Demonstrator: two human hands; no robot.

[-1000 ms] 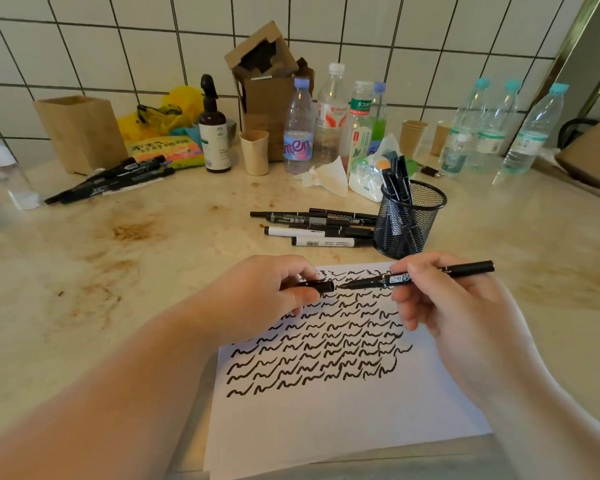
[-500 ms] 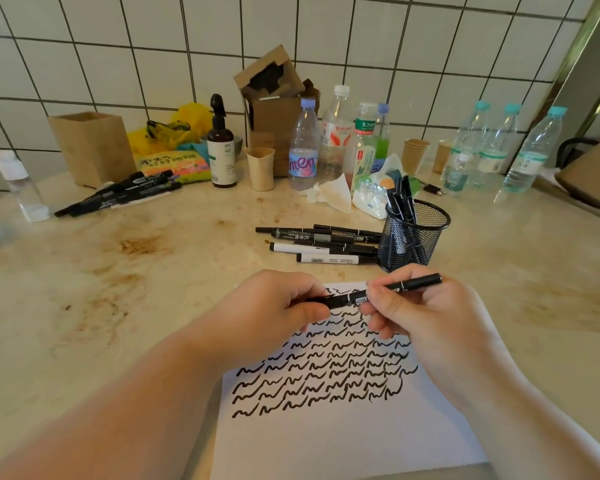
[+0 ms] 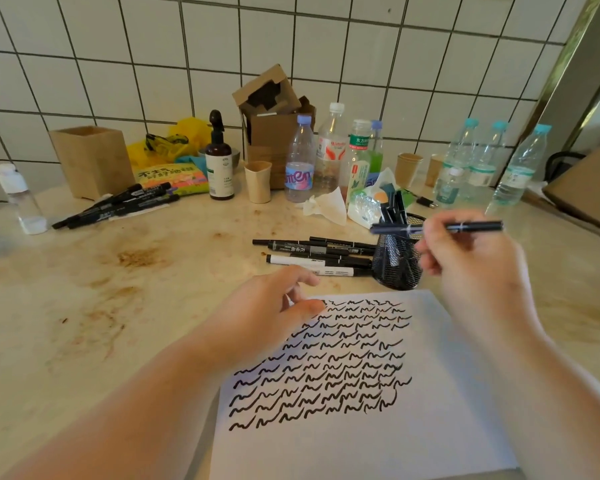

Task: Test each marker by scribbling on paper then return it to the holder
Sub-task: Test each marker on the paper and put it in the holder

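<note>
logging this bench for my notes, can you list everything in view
paper: one, white, black scribbles, front
mesh holder: one, black, markers inside, behind paper
held marker: one, black, above holder
loose markers: several, black and white, left of holder
marker pile: several, black, far left
bottles: about ten, mostly clear, along wall
paper cups: three, tan
cardboard boxes: two, brown
left hand: empty, over paper
right hand: grip on held marker

Single head view, angled down, close over countertop [image 3: 84, 306]
</note>
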